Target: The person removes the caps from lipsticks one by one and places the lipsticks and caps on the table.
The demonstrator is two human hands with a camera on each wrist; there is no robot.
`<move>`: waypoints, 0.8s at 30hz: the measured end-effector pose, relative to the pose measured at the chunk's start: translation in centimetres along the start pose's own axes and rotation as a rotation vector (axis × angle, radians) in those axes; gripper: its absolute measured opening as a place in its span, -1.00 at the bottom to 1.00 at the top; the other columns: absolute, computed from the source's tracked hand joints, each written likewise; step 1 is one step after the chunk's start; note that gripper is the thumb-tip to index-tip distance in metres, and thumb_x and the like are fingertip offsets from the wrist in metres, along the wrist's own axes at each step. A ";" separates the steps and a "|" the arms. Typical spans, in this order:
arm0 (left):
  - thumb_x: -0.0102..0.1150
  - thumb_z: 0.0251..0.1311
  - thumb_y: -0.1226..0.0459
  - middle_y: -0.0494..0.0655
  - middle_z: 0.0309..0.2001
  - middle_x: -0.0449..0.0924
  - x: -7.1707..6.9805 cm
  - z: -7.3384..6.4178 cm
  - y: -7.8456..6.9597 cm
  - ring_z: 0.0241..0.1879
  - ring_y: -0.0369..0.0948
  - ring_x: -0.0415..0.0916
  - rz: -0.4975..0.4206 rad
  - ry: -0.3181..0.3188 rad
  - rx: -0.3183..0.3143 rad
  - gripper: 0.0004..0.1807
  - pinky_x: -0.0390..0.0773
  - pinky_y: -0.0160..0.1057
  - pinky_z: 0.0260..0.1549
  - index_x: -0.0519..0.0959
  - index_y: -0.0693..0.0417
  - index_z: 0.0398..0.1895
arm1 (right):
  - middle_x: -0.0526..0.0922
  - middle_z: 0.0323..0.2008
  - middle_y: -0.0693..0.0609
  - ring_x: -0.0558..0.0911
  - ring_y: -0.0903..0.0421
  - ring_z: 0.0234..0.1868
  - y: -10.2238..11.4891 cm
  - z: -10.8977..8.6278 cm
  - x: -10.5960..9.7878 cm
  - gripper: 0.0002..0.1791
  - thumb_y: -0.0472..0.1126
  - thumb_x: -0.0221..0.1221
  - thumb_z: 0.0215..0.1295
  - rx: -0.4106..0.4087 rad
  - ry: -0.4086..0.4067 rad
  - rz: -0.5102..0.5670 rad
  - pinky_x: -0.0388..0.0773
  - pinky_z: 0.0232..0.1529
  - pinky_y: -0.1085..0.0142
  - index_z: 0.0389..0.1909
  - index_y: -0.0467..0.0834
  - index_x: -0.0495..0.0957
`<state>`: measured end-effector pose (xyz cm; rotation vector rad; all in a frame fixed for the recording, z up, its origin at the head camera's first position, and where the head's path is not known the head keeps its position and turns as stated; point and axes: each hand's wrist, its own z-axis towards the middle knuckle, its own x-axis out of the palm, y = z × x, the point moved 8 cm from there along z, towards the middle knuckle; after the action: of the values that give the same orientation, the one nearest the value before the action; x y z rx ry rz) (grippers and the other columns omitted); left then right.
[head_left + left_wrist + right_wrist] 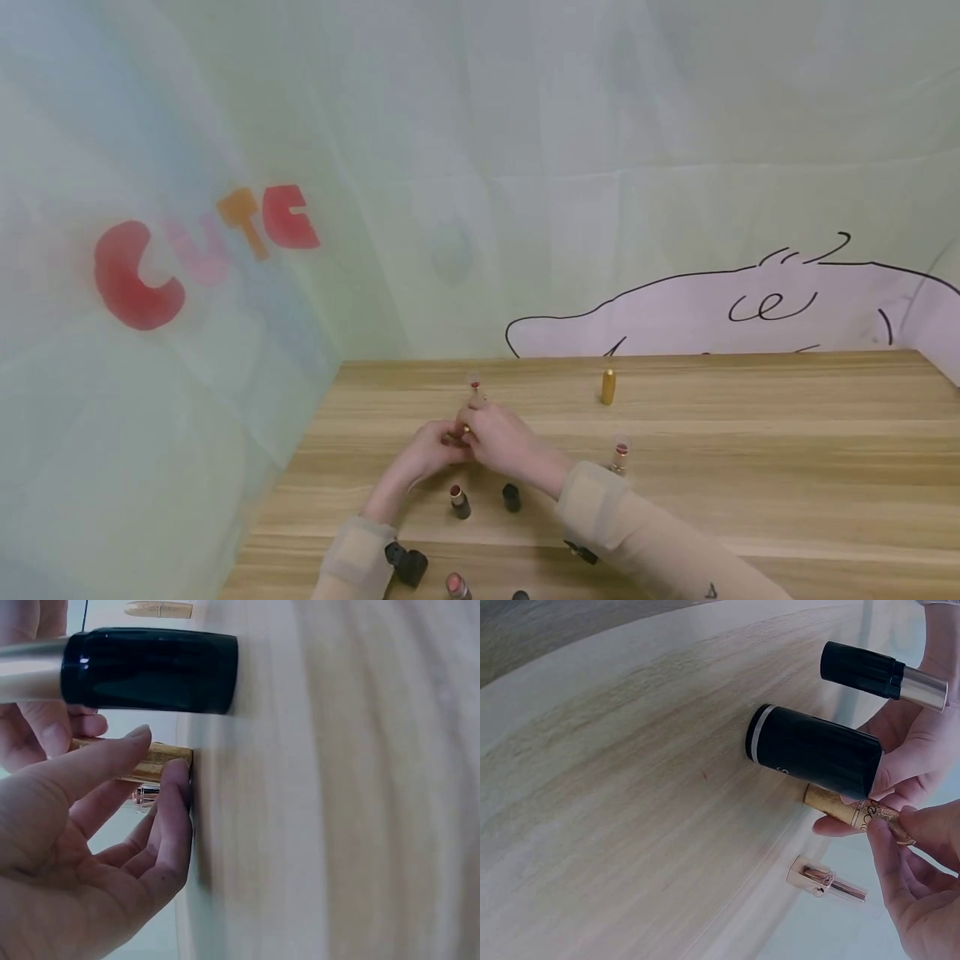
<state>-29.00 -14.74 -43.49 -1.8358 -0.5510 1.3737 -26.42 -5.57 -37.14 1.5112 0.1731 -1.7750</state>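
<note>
Both hands meet over the far left part of the table around an upright gold lipstick tube (832, 806) with raised lettering. Low on the tube, the thumb and fingers of my left hand (427, 454) hold it close over the wood. My right hand (504, 437) pinches its upper end, which the fingers partly hide. Just behind the hands stands a rose-gold lipstick (810, 876) with a clear top. Nearer to me are an uncapped dark red lipstick (460, 502) in a black base and a black cap (512, 497).
Another gold tube (608, 387) stands at the back right, and a second clear-topped lipstick (620, 456) beside the right forearm. At the front edge of the view are a pink lipstick (456, 586) and a black piece (521, 595). Fabric walls (450, 208) border the wooden table (750, 467).
</note>
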 end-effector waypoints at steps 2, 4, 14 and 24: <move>0.34 0.05 0.30 0.16 -0.09 0.66 0.0 0.0 0.0 -0.14 -0.06 0.62 0.005 0.005 0.009 -0.74 0.57 -0.13 -0.12 0.64 0.22 -0.18 | 0.55 -0.25 0.03 0.61 0.14 -0.28 -0.1 0.0 0.0 -0.88 -0.36 0.22 0.19 0.002 0.000 0.006 0.56 -0.27 0.44 -0.25 -0.16 0.62; 0.33 0.06 0.28 0.14 -0.11 0.67 0.0 0.0 -0.1 -0.17 -0.11 0.60 0.008 0.013 0.025 -0.75 0.55 -0.20 -0.16 0.65 0.21 -0.18 | 0.55 -0.27 0.02 0.61 0.13 -0.30 -0.1 0.0 0.0 -0.88 -0.38 0.22 0.18 0.001 -0.003 0.010 0.57 -0.27 0.43 -0.27 -0.16 0.61; 0.32 0.10 0.23 0.11 -0.15 0.67 -0.3 -0.3 -0.8 -0.28 -0.21 0.57 0.005 0.028 0.094 -0.77 0.51 -0.30 -0.31 0.66 0.15 -0.20 | 0.55 -0.31 0.02 0.56 0.19 -0.37 -0.3 -0.1 -0.4 -0.86 -0.42 0.24 0.12 0.011 -0.028 0.020 0.53 -0.34 0.45 -0.33 -0.15 0.60; 0.32 0.12 0.22 0.12 -0.14 0.64 -0.6 -0.8 -1.2 -0.31 -0.24 0.56 0.000 0.025 0.119 -0.72 0.51 -0.30 -0.32 0.65 0.19 -0.14 | 0.60 -0.28 0.01 0.59 0.18 -0.32 -0.5 -0.4 -1.3 -0.82 -0.47 0.21 0.12 0.064 -0.023 0.122 0.53 -0.32 0.49 -0.27 -0.19 0.59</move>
<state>-28.32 -14.72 -42.06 -1.7553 -0.4472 1.3521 -26.39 -4.41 -36.33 1.5127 0.0126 -1.7145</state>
